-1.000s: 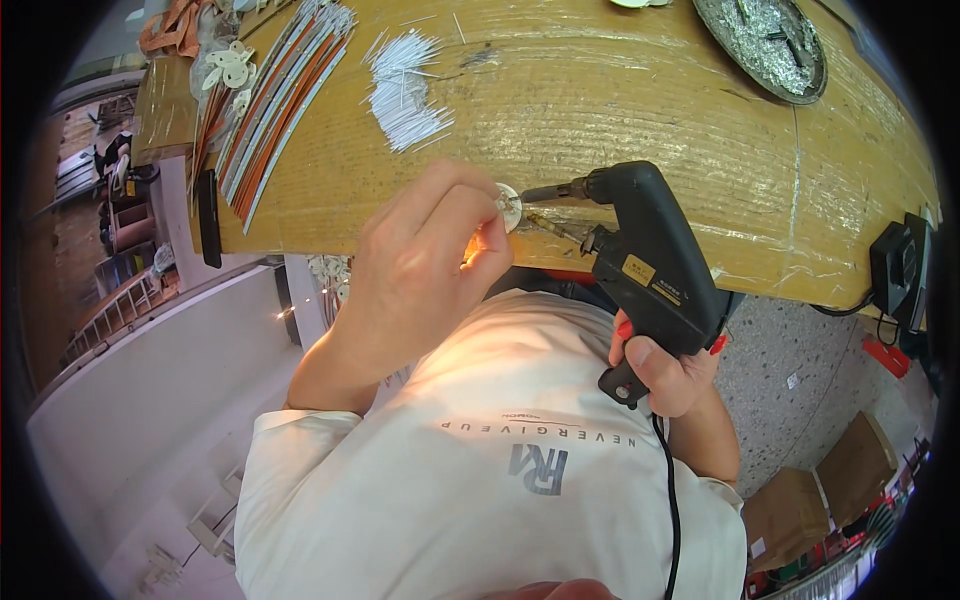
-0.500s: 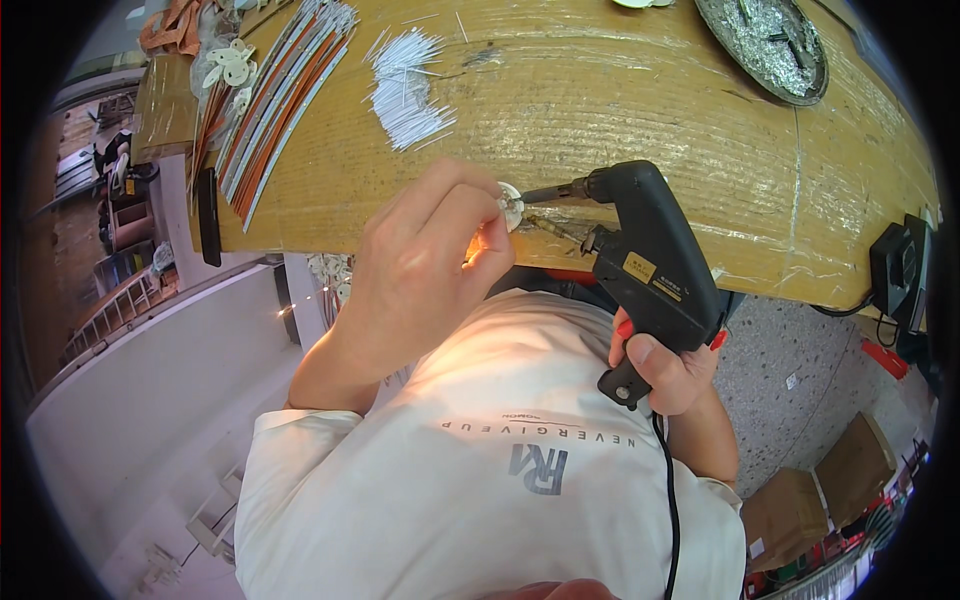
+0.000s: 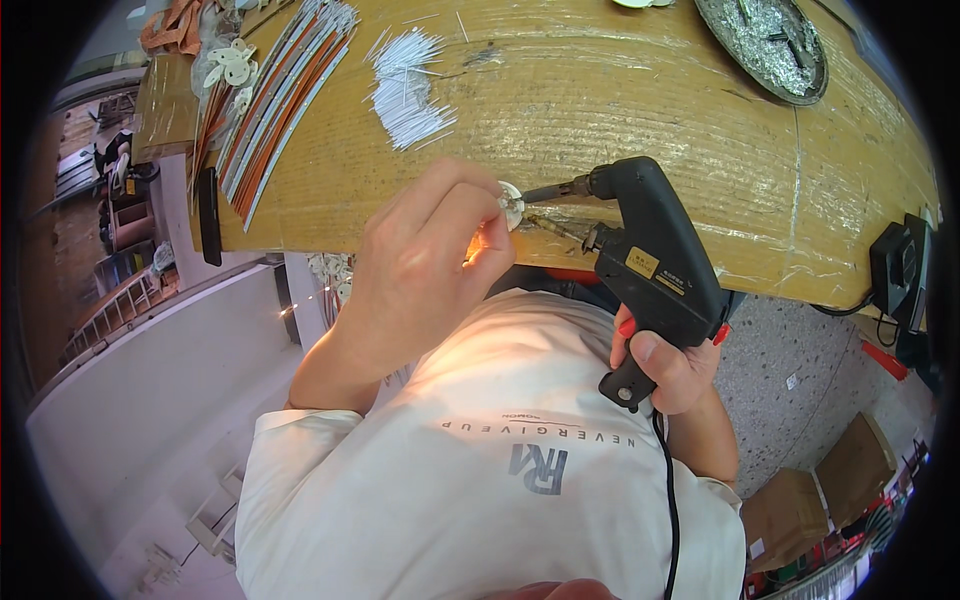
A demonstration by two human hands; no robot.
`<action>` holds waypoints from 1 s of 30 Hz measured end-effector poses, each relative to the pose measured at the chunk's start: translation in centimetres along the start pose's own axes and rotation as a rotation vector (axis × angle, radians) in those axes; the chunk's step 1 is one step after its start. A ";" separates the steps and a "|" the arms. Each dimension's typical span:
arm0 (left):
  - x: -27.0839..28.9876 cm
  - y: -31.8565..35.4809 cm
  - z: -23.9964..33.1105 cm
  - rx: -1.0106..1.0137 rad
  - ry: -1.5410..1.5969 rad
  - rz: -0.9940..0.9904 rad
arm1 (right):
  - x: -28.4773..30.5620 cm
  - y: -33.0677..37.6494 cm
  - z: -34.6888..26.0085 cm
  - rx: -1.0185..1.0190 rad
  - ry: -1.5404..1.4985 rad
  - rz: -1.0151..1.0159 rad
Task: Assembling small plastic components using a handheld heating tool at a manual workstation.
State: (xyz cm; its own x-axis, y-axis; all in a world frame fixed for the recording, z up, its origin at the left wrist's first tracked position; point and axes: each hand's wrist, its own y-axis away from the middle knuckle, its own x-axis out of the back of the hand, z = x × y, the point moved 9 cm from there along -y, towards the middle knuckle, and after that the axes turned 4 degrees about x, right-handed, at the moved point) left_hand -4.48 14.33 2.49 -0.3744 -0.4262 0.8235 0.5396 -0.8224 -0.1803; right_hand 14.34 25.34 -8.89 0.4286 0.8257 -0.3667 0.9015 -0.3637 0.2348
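My left hand (image 3: 425,255) is closed in a pinch on a small round white disc (image 3: 512,206) above the near part of the table. The fingers cover much of the disc, and an orange glow lights the gap between them. My right hand (image 3: 672,372) grips the handle of a black soldering gun (image 3: 660,250), with its red trigger under a finger. Its dark tip (image 3: 545,194) meets the disc's right edge, and a thin brass-coloured guide tube (image 3: 556,229) points to the same spot. A black cord (image 3: 672,490) hangs from the handle.
A pile of short white wires (image 3: 412,95) lies beyond my left hand. Orange and grey strips (image 3: 285,110) and white discs (image 3: 232,66) lie farther left. At the far right stands a round dish (image 3: 822,82) of shiny metal bits. A black box (image 3: 890,265) sits on the right edge.
The soldering gun's body has shifted very slightly up and right, its tip still at the disc. My left hand has hardly moved.
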 end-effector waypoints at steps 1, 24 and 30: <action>0.0 0.0 0.0 0.000 0.001 0.000 | 0.0 0.0 0.0 -0.002 -0.003 -0.001; -0.1 0.1 -0.1 0.000 0.014 0.004 | 0.0 0.0 -0.9 -0.027 -0.055 0.085; -0.1 0.0 -0.1 0.008 0.023 0.005 | 0.2 0.1 -0.9 -0.046 -0.077 0.123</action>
State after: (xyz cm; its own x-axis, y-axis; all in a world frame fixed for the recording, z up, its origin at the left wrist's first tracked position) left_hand -4.51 14.28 2.32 -0.3885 -0.4390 0.8101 0.5479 -0.8169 -0.1800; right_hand 14.41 25.86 -8.13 0.5407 0.7397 -0.4005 0.8388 -0.4387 0.3223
